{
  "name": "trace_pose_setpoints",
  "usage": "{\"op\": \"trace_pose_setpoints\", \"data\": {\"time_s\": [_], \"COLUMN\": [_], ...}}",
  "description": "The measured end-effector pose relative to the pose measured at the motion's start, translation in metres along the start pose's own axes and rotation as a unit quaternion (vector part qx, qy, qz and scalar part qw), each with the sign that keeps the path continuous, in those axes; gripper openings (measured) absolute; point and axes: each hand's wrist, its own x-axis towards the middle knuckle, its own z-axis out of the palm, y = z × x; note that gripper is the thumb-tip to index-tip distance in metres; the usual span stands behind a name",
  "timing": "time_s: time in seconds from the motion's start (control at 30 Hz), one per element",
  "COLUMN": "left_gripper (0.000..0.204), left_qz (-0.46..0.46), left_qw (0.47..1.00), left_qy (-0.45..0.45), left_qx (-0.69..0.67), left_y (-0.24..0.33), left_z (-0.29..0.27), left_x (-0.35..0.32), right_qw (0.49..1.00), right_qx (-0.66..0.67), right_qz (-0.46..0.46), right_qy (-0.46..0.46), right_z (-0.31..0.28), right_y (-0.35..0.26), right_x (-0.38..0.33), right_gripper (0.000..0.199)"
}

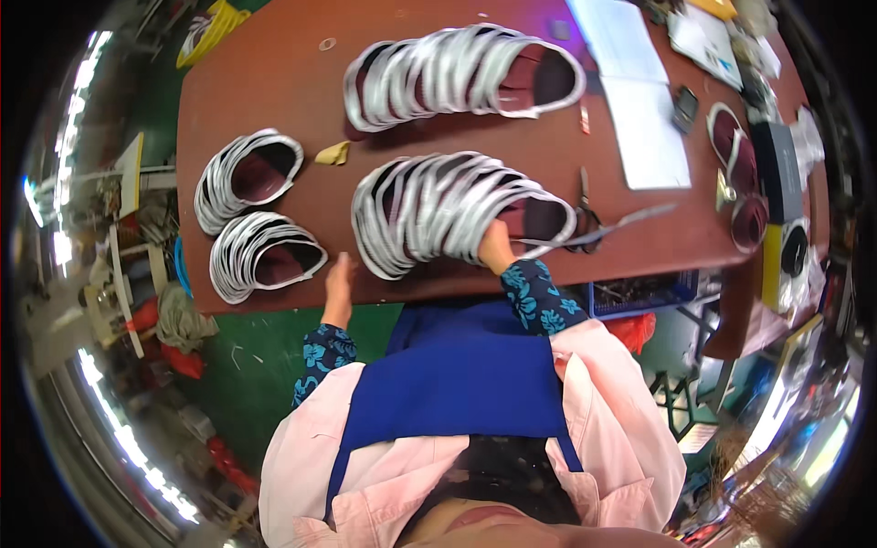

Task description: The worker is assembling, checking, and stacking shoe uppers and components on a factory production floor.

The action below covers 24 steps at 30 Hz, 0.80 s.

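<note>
A nested stack of maroon shoe uppers with white edging lies near the table's front edge. My right hand is at the near right side of this stack, touching it, with its fingers hidden by the uppers. Apart from the stack, at the table's front edge, my left hand is open and holds nothing, its fingers stretched out and a little blurred. To its left sits a small stack of uppers, and just beyond it another small stack. A longer stack of uppers lies farther back.
On the brown table are a yellowish scrap, scissors and a grey strip right of the near stack. Behind them lies an open notebook. Loose maroon pieces and a dark box stand at the right.
</note>
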Motion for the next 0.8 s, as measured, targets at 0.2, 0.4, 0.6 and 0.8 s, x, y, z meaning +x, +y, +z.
{"op": "trace_pose_setpoints", "data": {"time_s": [0.2, 0.4, 0.6, 0.8], "left_gripper": [0.039, 0.045, 0.056, 0.061], "left_qz": [0.018, -0.099, -0.054, -0.06], "left_qw": [0.894, 0.829, 0.844, 0.835], "left_qy": [-0.302, -0.424, -0.507, -0.532], "left_qx": [-0.329, -0.351, -0.169, -0.126], "left_y": [-0.005, 0.047, 0.066, 0.083], "left_z": [0.026, 0.036, 0.038, 0.038], "left_x": [0.034, 0.064, 0.059, 0.058], "right_qw": [0.863, 0.935, 0.961, 0.959], "right_qx": [0.407, 0.204, 0.014, -0.153], "right_qz": [0.27, 0.278, 0.273, 0.238], "right_qy": [0.126, 0.083, 0.025, -0.008], "right_z": [0.014, 0.008, 0.005, -0.005], "right_y": [0.053, 0.046, 0.038, 0.016], "right_x": [0.032, 0.019, 0.015, 0.017], "right_gripper": [0.053, 0.052, 0.051, 0.051]}}
